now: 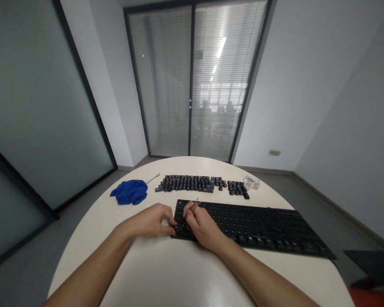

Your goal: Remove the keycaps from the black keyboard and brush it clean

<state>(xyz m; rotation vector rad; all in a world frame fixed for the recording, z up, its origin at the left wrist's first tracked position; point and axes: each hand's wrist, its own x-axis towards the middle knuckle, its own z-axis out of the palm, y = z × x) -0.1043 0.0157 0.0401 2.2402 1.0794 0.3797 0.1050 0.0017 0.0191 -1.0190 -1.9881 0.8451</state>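
The keyboard [259,228] is well stripped, plenty of keycaps [188,183] already off!
Up close, the left hand [158,219] is at its near-left corner, grip too unclear to call; the right hand [200,224] closes around a thin tool [195,204]. On the desk [160,268], the keyboard's near row looks capped, many positions beyond bare. Farther out, loose keycaps sit in rows.

Narrow lane between keyboard [254,227], keycaps [188,183]; cloth [129,192] left.
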